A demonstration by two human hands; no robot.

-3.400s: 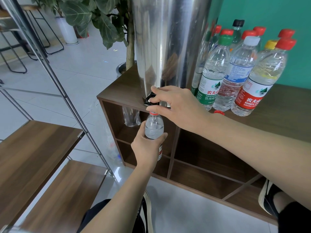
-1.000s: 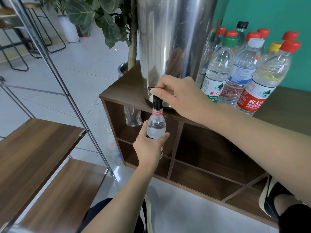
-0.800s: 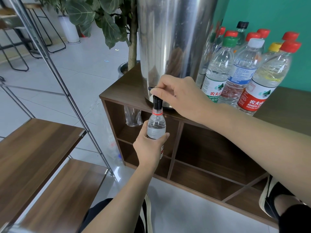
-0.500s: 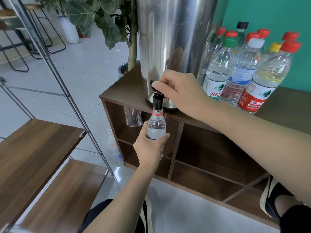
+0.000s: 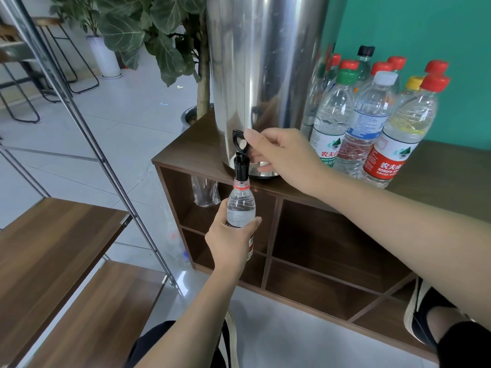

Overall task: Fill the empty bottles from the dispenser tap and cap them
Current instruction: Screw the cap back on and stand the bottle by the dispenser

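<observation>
A small clear bottle (image 5: 240, 208) with a red neck ring hangs uncapped under the black spout (image 5: 241, 170) of the steel dispenser (image 5: 265, 62), its mouth right at the spout. Water stands up to about the bottle's shoulder. My left hand (image 5: 229, 243) grips its lower body in front of the cabinet's open shelves. The black tap lever (image 5: 240, 142) stands upright and in full view. My right hand (image 5: 284, 155) sits just right of it, one fingertip touching the lever's top, the other fingers loosely curled beside the tap.
Several capped bottles (image 5: 372, 123) stand on the wooden cabinet top (image 5: 186, 152), right of the dispenser. A clear plastic bag (image 5: 204, 189) hangs in the upper left cubby. A metal-framed wooden shelf rack (image 5: 53, 248) is on the left, a potted plant (image 5: 159, 35) behind.
My right hand, which covered and pressed the lever, has slid off to the right. The lever now stands upright and uncovered. The bottle and my left hand stay under the spout.
</observation>
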